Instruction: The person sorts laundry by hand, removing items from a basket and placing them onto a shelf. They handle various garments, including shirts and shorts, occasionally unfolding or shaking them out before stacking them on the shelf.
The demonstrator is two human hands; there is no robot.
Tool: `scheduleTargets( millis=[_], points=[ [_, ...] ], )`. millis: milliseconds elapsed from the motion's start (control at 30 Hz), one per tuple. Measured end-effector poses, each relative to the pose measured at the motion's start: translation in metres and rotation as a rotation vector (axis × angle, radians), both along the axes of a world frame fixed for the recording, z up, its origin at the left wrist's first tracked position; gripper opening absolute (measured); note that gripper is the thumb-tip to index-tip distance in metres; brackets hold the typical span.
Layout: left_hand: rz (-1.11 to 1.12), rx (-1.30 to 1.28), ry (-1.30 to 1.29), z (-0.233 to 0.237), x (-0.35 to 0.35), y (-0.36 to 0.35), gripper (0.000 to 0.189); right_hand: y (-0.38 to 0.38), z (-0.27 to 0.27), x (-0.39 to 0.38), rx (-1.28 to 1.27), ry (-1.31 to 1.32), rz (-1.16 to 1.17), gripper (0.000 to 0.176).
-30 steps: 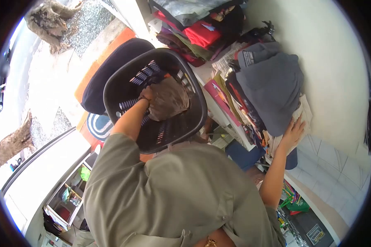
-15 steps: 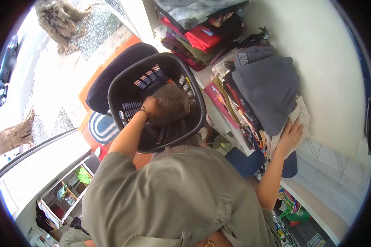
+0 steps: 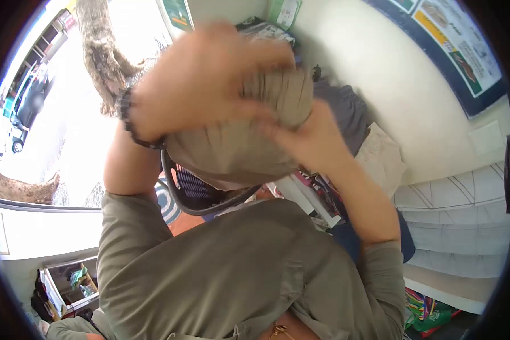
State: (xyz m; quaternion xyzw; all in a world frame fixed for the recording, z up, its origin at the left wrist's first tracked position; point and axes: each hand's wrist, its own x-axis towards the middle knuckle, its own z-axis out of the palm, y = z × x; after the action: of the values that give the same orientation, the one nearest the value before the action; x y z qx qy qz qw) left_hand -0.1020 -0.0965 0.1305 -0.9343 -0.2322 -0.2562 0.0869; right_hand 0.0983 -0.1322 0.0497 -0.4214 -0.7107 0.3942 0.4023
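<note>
A grey-brown garment with a gathered elastic waistband [image 3: 232,156] is held up close to the camera, over the black laundry basket [image 3: 198,195]. My left hand [image 3: 204,82], with a dark bracelet at its wrist, is closed on the waistband from the left and is blurred. From the right, my right hand [image 3: 317,139] grips the same waistband, its thumb toward the middle. The garment and my left arm cover most of the basket and its contents. Behind my right hand are a dark grey garment [image 3: 345,110] and a beige garment [image 3: 384,161] on the clothes pile.
Several folded clothes [image 3: 263,31] are stacked farther back, partly hidden by my left hand. A board with posters [image 3: 456,42] hangs on the right wall. At the lower left stands a shelf unit [image 3: 73,286]. A tree trunk [image 3: 99,54] shows outside.
The grey-brown garment has come up out of the basket in my left hand. My right hand has left the beige garment on the pile and now holds the waistband too. The view has tilted up.
</note>
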Motion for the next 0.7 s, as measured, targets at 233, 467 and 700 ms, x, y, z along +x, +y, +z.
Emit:
scheduleTargets(
  millis=[233, 467, 700],
  points=[
    [-0.378, -0.714, -0.879, 0.015, 0.019, 0.064, 0.08, 0.042, 0.117, 0.071, 0.186, 0.316, -0.247, 0.038],
    [-0.517, -0.715, -0.79, 0.04, 0.112, 0.081, 0.056, 0.025, 0.163, 0.142, 0.83, 0.119, -0.302, 0.038],
    [-0.48, -0.066, -0.437, -0.048, 0.123, 0.006, 0.053, -0.101, 0.082, 0.195, 0.17, -0.06, -0.166, 0.062]
  ],
)
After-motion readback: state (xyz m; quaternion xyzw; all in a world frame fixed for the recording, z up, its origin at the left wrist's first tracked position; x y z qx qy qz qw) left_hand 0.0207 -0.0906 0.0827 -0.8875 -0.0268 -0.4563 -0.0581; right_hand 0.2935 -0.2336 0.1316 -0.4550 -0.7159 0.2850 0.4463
